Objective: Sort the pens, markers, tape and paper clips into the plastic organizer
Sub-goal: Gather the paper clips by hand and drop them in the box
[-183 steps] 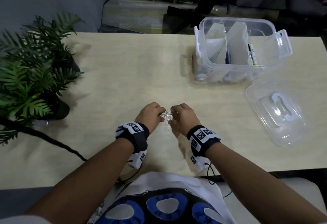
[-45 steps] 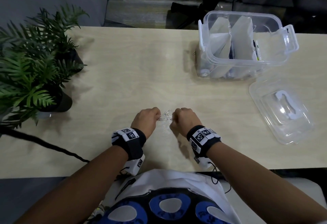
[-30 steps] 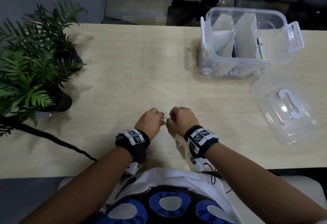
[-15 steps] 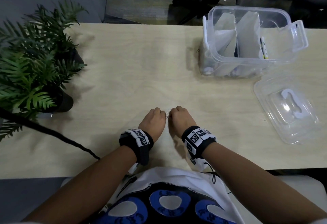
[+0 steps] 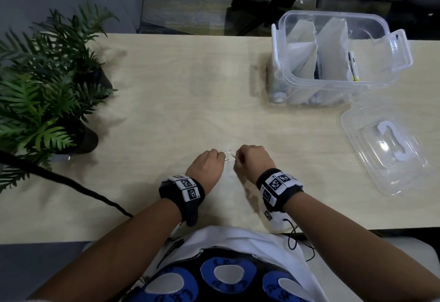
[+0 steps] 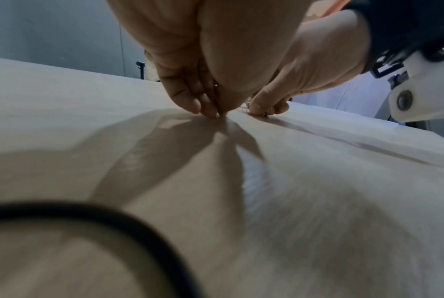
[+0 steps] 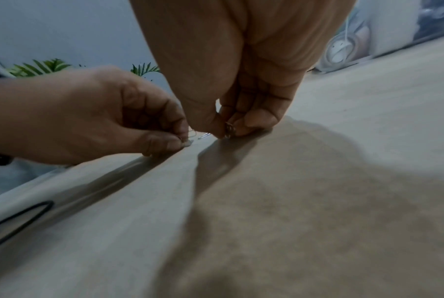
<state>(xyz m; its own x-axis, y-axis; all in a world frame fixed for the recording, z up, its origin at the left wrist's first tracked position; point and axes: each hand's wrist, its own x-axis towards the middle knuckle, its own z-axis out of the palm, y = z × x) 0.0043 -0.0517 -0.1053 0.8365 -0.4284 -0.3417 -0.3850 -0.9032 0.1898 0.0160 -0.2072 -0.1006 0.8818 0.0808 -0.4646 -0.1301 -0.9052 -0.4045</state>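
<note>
Both my hands sit close together on the wooden table near its front edge, fingers curled down onto small metal paper clips [image 5: 228, 152]. My left hand [image 5: 209, 162] pinches clips [image 7: 193, 132] between thumb and fingertips. In my right hand [image 5: 252, 158] a small bunch of clips [image 7: 228, 127] is pinched against the tabletop. One loose clip [image 7: 204, 136] lies between the two hands. The clear plastic organizer [image 5: 333, 61] stands open at the back right, with white dividers and a pen [image 5: 352, 64] inside.
The organizer's clear lid [image 5: 385, 149] lies on the table in front of the box, at the right. A potted fern [image 5: 45, 82] stands at the left edge, and a black cable [image 5: 71, 182] runs from it toward my body.
My hands stayed in the same spot, gathering the clips; the spread pile seen earlier has shrunk to a few clips between the fingertips. The head view shifted slightly.
</note>
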